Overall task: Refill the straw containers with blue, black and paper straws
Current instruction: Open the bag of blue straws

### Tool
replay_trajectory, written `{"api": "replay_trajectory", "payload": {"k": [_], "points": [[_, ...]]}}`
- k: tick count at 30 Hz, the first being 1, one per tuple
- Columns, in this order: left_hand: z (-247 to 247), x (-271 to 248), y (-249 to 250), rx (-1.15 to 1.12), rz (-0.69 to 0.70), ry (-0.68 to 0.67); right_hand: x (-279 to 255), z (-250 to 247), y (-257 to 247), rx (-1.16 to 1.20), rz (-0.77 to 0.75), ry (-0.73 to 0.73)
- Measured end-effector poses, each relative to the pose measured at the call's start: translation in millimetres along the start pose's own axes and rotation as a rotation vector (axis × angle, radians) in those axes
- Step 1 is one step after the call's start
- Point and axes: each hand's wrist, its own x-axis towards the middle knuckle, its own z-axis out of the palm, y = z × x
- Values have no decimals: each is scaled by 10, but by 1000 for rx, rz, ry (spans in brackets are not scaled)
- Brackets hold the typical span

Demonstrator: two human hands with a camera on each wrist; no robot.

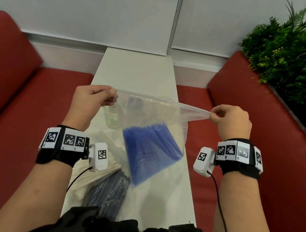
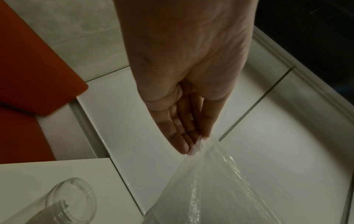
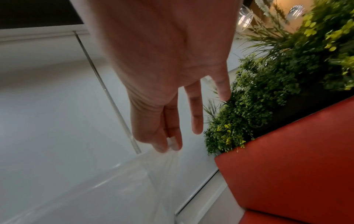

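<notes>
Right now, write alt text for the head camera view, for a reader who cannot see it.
Two hands, left hand and right hand, pinch the top corners of a clear plastic bag of blue straws, stretching it open above a narrow white table. An empty clear glass jar stands behind the bag, and packs of paper straws and dark straws lie nearer the person.

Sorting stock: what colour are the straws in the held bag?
Blue straws, clearest in the head view.
</notes>
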Motion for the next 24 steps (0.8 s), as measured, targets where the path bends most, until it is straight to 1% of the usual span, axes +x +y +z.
{"api": "replay_trajectory", "payload": {"k": [3,5,6,8,10,11,13,14,15,16,18,19,20,21,22,23,24], "points": [[17,-7,-10,13,4,-8,-9,-20,43,0,61,-21],[74,-24,5,28,11,-33,-18,-5,12,-65,93,-90],[106,-33,22,33,12,-62,-25,19,-33,-107,67,-133],[164,-54,74,26,8,-162,-48,91,-183,-105,-90,-230],[202,-63,124,15,6,-261,-104,159,-402,39,-279,-336],[213,-62,146,22,11,-298,-138,185,-506,129,-336,-376],[221,-60,180,49,21,-346,-176,200,-615,237,-360,-406],[227,-65,204,69,23,-348,-183,174,-624,276,-353,-393],[237,-72,241,106,28,-323,-177,133,-617,311,-346,-363],[251,-82,284,171,41,-265,-164,82,-604,338,-338,-323],[287,-107,384,350,98,-75,-125,-42,-585,376,-318,-253],[316,-126,456,425,107,-25,-113,-101,-595,393,-304,-225],[359,-153,544,466,70,-75,-112,-154,-622,413,-288,-200],[429,-196,636,455,-4,-210,-114,-187,-660,438,-273,-190],[526,-258,711,397,-96,-378,-130,-208,-704,468,-259,-207],[637,-322,762,309,-190,-525,-159,-211,-751,495,-251,-251],[754,-374,788,223,-269,-621,-202,-197,-795,513,-250,-315]]}}
